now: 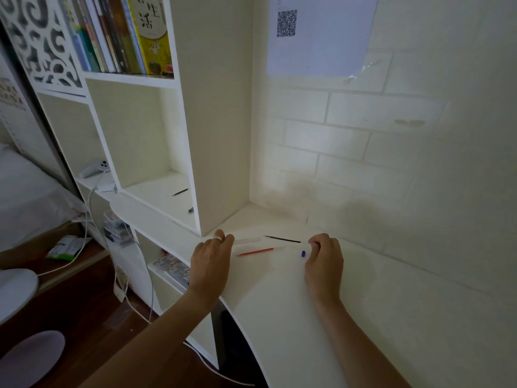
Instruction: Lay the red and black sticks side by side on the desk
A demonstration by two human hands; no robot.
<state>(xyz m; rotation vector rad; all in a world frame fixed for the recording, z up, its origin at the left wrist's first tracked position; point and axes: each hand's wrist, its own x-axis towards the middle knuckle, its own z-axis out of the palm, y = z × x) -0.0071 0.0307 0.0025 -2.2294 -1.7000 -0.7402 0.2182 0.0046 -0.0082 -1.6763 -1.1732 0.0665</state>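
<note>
Two hands work at the back of a white desk (293, 303), close to the corner where the shelf unit (221, 163) meets the wall. Farthest left, the left hand (214, 261), a ring on one finger, has its fingers curled over one end of a clear pen barrel (247, 241) that lies pale and nearly invisible against the desk; whether it pinches the barrel or only rests on it, I cannot tell. Just to its right lies a red refill (257, 252), thin and straight, its tip toward the left hand and its clear tail running right. Behind that, a black refill (282, 239) lies slanted, its right end at the right hand (324, 259), whose fingertips are pinched together and seem to grip it. A small blue cap (303, 253) sits on the desk just beside that hand, touching nothing I can make out.

In my judgement, doing this well means steadying the barrel so it cannot roll, gripping the refill near its end, and keeping the two in line, since both are slender and slippery. The cap could easily be knocked away.
</note>
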